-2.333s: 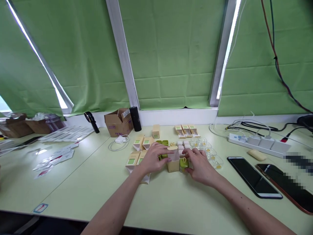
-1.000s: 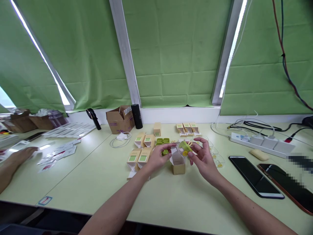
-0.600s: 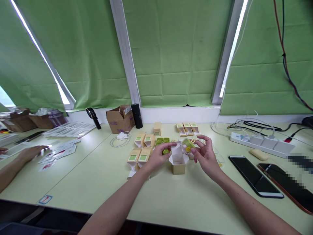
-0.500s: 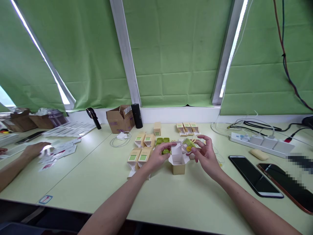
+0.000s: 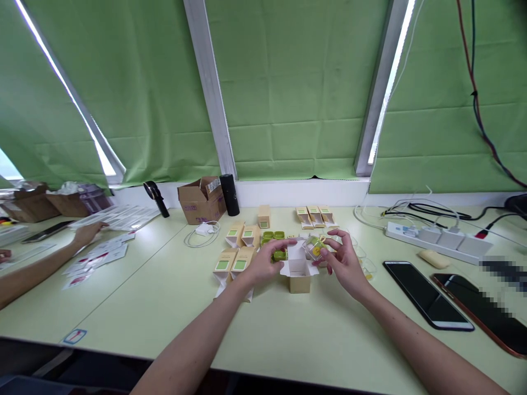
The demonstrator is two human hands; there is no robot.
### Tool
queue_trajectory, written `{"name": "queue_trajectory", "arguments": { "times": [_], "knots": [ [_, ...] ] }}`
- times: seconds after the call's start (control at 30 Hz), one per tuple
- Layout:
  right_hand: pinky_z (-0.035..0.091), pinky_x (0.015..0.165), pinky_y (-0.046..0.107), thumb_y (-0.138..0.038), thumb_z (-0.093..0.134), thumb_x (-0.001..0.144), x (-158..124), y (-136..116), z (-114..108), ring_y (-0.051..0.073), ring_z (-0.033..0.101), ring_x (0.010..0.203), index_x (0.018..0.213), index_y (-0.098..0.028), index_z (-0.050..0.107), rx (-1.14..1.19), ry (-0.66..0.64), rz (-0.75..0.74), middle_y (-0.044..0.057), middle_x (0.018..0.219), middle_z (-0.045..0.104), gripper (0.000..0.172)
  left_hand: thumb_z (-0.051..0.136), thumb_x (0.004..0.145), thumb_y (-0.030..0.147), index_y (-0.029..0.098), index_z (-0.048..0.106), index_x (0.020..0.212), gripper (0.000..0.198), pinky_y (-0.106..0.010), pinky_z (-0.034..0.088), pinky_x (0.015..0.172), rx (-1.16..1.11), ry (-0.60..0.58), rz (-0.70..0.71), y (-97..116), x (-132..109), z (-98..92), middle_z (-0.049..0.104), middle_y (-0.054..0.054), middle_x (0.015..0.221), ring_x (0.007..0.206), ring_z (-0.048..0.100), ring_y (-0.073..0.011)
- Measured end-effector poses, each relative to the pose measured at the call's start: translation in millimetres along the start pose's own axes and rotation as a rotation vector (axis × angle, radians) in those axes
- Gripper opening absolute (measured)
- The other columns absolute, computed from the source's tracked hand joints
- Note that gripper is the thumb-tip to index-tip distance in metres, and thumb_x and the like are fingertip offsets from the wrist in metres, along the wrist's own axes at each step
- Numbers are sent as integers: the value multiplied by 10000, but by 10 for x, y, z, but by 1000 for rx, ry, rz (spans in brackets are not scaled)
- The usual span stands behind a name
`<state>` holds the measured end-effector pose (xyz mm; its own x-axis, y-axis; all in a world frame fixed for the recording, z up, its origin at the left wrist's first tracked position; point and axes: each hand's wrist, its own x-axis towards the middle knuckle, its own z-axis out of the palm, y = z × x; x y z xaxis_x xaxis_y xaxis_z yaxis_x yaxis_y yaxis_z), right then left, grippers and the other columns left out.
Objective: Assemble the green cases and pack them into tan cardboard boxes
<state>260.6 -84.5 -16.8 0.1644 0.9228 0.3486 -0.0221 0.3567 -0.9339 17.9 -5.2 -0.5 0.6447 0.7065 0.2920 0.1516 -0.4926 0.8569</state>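
A small kraft carton (image 5: 300, 285) with a white inside stands upright and open in front of me, its flaps spread. My left hand (image 5: 264, 264) grips it at the left, with the index finger by the back flap and the thumb at the side flap. Above the carton's right side, my right hand (image 5: 346, 267) pinches a small clear container (image 5: 315, 248) with green and yellow parts, held tilted. Green square pieces (image 5: 273, 237) lie behind my left hand. Several kraft cartons with green labels (image 5: 244, 259) sit to the left, partly covered by my left hand and forearm.
More cartons (image 5: 315, 216) stand at the back. Clear plastic pieces (image 5: 366, 264) lie right of my right hand. Further right are a power strip (image 5: 438, 237) and two phones (image 5: 428, 296). A cardboard box (image 5: 201, 202) is back left. Another person's hand (image 5: 88, 233) is over papers at far left.
My right hand has turned the clear container and lowered it slightly beside the open carton. My left hand stays at the carton. The other person's hand has moved farther back and right.
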Motion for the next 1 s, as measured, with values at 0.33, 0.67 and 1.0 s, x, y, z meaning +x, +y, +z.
{"name": "queue_trajectory", "arguments": {
  "times": [0.33,0.67,1.0],
  "knots": [
    [465,499,257,-609,720,935,-33,-7,6,178,750,702,1214,-306,426,-48,-30,-50,34,1164,680,507,633,713,33,266,616,1430,754,-515,420,1197,-15,10,-22,-25,6,-11,585,-118,1531,1343,589,-305],
    [567,638,344,-519,682,974,-138,-35,77,216,724,830,1227,-295,488,-332,-51,-184,96,1267,713,389,677,732,77,286,576,1526,827,-534,453,1157,39,6,-64,-74,-1,-39,604,-136,1464,1302,584,-316],
    [588,668,392,-376,659,973,-176,-50,127,268,709,948,1337,-322,532,-438,-116,-188,88,1262,727,389,659,725,66,280,580,1541,847,-520,472,1125,93,7,-51,-77,5,-48,644,-127,1321,1234,596,-299]
  ]
}}
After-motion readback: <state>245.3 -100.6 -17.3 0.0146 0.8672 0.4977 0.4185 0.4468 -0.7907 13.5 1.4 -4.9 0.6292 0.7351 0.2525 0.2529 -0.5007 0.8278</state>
